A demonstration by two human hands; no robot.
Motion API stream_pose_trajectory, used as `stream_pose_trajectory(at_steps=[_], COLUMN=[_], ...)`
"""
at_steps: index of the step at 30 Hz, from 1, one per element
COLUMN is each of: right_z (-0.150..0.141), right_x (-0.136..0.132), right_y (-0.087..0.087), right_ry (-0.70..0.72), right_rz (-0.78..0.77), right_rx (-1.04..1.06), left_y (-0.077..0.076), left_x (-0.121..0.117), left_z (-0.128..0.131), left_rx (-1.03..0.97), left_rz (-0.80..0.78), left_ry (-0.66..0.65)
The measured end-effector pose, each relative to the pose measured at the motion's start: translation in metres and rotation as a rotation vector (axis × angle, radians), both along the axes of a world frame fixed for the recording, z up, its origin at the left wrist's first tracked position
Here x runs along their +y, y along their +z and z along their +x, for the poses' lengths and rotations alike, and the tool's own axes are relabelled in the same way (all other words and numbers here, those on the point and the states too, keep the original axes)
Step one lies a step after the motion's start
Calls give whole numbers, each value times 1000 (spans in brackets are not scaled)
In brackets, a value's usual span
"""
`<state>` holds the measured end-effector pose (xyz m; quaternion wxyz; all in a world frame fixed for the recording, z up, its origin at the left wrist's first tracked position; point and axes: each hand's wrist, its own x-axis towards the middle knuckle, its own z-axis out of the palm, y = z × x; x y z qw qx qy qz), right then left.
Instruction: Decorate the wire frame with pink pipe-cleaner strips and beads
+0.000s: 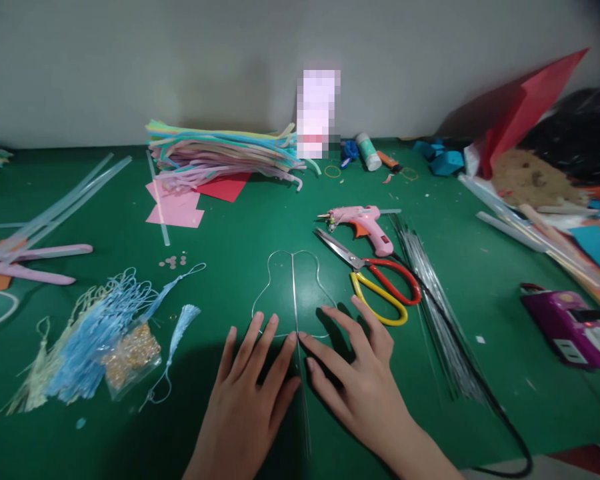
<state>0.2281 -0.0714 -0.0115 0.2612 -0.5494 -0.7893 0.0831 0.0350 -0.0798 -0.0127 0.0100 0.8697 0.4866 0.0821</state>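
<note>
A thin silver wire frame (294, 293) lies flat on the green table, bent into two mirrored loops with straight wires down the middle. My left hand (253, 383) is spread over its lower left part, index fingertip at the central crossing. From the other side my right hand (363, 373) reaches in, fingers apart, its index fingertip at the same crossing. Below that point the straight wires run on between my thumbs. Scissors (363, 267) with red and yellow handles lie just beyond my right hand, near a pink hot glue gun (363, 223).
Blue tassels (87, 353) and a bag of gold bits (130, 357) lie left. Pastel pipe cleaners (225, 153) are stacked against the wall. Right of the scissors are loose wires (440, 313), a black cord (460, 360) and a purple box (573, 327).
</note>
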Motion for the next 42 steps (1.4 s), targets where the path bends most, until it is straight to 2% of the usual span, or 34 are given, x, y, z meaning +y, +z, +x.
stream_pose_trajectory(at_steps=[42], right_z=[1], right_x=[0], right_y=[-1], right_ry=[10], right_rz=[-7], right_rx=[-4], left_y=[1], left_x=[2], left_z=[-1], left_rx=[-30], left_rz=[-8], left_ry=[-16])
